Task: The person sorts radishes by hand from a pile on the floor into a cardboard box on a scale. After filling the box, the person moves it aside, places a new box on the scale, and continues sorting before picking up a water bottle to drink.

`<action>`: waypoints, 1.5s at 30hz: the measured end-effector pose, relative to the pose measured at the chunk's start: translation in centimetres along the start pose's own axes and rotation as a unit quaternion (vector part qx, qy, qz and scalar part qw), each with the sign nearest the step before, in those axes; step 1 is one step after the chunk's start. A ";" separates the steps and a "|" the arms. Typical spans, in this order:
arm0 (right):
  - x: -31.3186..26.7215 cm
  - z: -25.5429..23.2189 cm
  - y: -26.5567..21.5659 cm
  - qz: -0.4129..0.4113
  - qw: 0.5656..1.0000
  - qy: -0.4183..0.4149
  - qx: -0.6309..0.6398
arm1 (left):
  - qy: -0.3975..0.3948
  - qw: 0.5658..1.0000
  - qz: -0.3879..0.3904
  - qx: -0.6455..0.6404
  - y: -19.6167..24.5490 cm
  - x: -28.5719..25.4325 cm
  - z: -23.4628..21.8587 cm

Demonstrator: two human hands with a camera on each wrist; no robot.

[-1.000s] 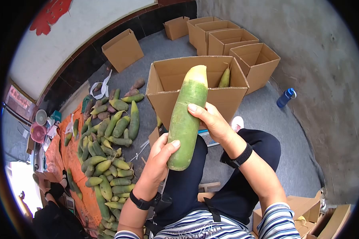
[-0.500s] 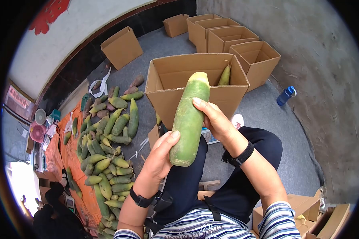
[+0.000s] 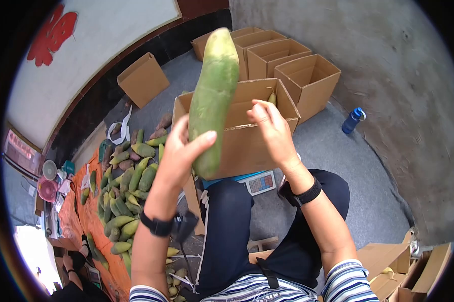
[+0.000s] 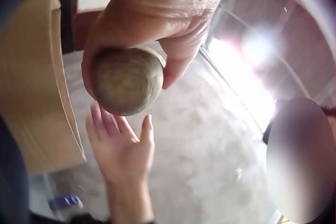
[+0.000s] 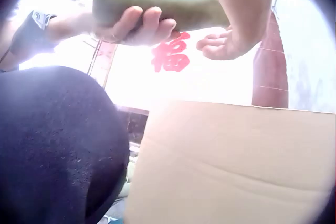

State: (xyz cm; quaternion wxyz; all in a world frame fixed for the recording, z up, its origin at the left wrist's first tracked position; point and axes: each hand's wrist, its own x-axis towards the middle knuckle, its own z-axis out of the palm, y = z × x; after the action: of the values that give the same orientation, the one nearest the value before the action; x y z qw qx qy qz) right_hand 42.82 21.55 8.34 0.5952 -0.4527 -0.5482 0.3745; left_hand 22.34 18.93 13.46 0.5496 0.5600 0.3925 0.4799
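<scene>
My left hand (image 3: 175, 153) grips a big green radish (image 3: 214, 93) with a pale yellow tip, its thumb across the near side. The radish stands tilted upright over the left part of an open cardboard box (image 3: 252, 153). In the right wrist view the left fingers (image 5: 152, 22) curl under the radish (image 5: 178, 6). My right hand (image 3: 275, 133) is apart from it, at the box's near rim, with its fingers loosely extended. In the left wrist view that hand (image 4: 126, 155) shows its palm beyond the radish's blunt end (image 4: 128, 83). Another radish (image 3: 272, 97) leans inside the box.
A heap of green radishes (image 3: 118, 206) lies at left, partly on an orange sheet (image 3: 88, 216). Several cardboard cartons (image 3: 307, 85) line the back. A blue bottle (image 3: 353, 121) stands at right. A scale with a keypad (image 3: 260, 182) sits below the box.
The right hand has let go of the radish and moved slightly off to the right. The left hand has raised the radish and carried it up and to the left.
</scene>
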 end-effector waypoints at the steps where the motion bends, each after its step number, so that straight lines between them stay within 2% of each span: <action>1: 0.0 -0.3 0.5 -0.003 1.000 0.002 0.000 | 0.021 0.994 0.057 0.088 0.1 1.9 -0.3; 2: -0.2 -0.7 1.7 -0.109 0.968 0.000 -0.227 | 0.051 0.969 0.139 0.200 -1.1 4.2 -1.5; 3: -0.3 -0.8 2.8 -0.208 0.874 -0.002 -0.439 | 0.051 0.968 0.144 0.199 -1.4 5.9 -2.3; 4: -0.7 -0.6 3.3 -0.234 0.849 -0.014 -0.474 | 0.051 0.918 0.165 0.357 -1.5 7.3 -2.9; 5: -1.1 -0.5 4.0 -0.234 0.819 -0.034 -0.523 | 0.050 0.843 0.180 0.504 -1.9 8.4 -3.2; 6: -1.2 -0.3 3.9 -0.237 0.803 -0.032 -0.547 | 0.050 0.844 0.181 0.503 -2.5 9.3 -3.3; 8: -1.3 -0.2 3.7 -0.238 0.786 -0.035 -0.570 | -0.021 0.805 0.121 0.580 -4.1 10.5 -3.6; 9: -1.3 -0.1 3.2 -0.213 0.789 -0.056 -0.573 | -0.020 0.807 0.118 0.579 -4.6 11.1 -3.8; 10: -1.3 -0.1 2.9 -0.186 0.792 -0.076 -0.576 | -0.068 0.823 0.081 0.558 -5.2 11.6 -3.9; 11: -1.4 -0.1 2.8 -0.185 0.792 -0.080 -0.576 | -0.116 0.836 0.044 0.534 -5.9 11.9 -4.2; 13: -1.6 0.1 2.8 -0.194 0.779 -0.078 -0.590 | -0.136 0.836 0.020 0.531 -7.3 12.2 -4.7; 15: -1.4 0.2 3.5 -0.207 0.772 -0.078 -0.596 | -0.127 0.879 0.066 0.455 -9.2 12.7 -6.2; 16: -1.3 0.0 3.6 -0.218 0.775 -0.071 -0.590 | -0.093 0.875 0.126 0.459 -8.9 12.2 -6.7; 17: -1.0 -0.2 4.2 -0.243 0.771 -0.049 -0.586 | -0.069 0.904 0.131 0.401 -8.6 11.7 -7.6; 18: -1.1 -0.3 4.4 -0.255 0.759 -0.050 -0.597 | -0.032 0.924 0.124 0.360 -7.2 10.4 -7.9; 19: -1.5 -0.4 4.0 -0.258 0.771 -0.060 -0.578 | 0.006 0.940 0.122 0.319 -5.7 9.1 -8.2; 21: -2.0 -0.4 4.1 -0.238 0.761 -0.095 -0.596 | 0.047 0.947 0.122 0.292 -4.0 5.8 -10.3; 22: -2.1 -0.3 4.4 -0.244 0.761 -0.087 -0.595 | 0.074 0.930 0.124 0.339 -3.6 3.9 -11.6; 24: -1.7 -0.4 5.0 -0.261 0.753 -0.085 -0.599 | 0.100 0.934 0.069 0.337 -4.2 -0.1 -14.9; 25: -1.6 -0.4 4.7 -0.281 0.758 -0.083 -0.583 | 0.110 0.937 0.038 0.329 -5.7 -2.3 -17.1; 29: -1.2 0.0 4.6 -0.248 0.746 -0.094 -0.611 | 0.176 0.917 -0.133 0.331 -13.9 -12.6 -22.9; 31: -1.1 0.2 4.8 -0.239 0.749 -0.087 -0.611 | 0.134 0.896 -0.200 0.373 -19.4 -18.0 -24.6; 35: -0.9 0.5 5.7 -0.261 0.740 -0.086 -0.613 | 0.027 0.819 -0.363 0.443 -26.6 -26.8 -21.9; 37: -0.8 0.6 5.8 -0.267 0.737 -0.085 -0.615 | 0.000 0.789 -0.390 0.475 -30.1 -29.9 -21.1; 39: -1.0 0.7 5.8 -0.270 0.736 -0.092 -0.614 | 0.032 0.806 -0.377 0.456 -32.3 -31.4 -21.4; 41: -1.2 0.8 5.9 -0.264 0.729 -0.086 -0.626 | 0.171 0.797 -0.408 0.411 -33.6 -31.8 -22.2; 42: -1.3 0.9 5.8 -0.253 0.725 -0.091 -0.634 | 0.241 0.787 -0.381 0.422 -33.6 -31.6 -22.6; 43: -1.3 1.0 5.8 -0.253 0.723 -0.096 -0.636 | 0.241 0.787 -0.384 0.418 -33.9 -31.4 -23.6; 44: -1.4 1.1 5.8 -0.260 0.721 -0.090 -0.636 | 0.327 0.790 -0.426 0.296 -34.2 -31.1 -24.8; 45: -1.4 1.2 5.9 -0.267 0.720 -0.085 -0.635 | 0.405 0.772 -0.459 0.167 -34.7 -31.0 -26.0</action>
State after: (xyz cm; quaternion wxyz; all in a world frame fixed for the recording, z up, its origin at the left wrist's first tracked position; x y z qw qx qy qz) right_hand 41.77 22.21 2.31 0.1944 -0.5260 -0.8036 -0.1994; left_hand -6.93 -1.77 -25.89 0.3921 0.1499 0.8635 0.2796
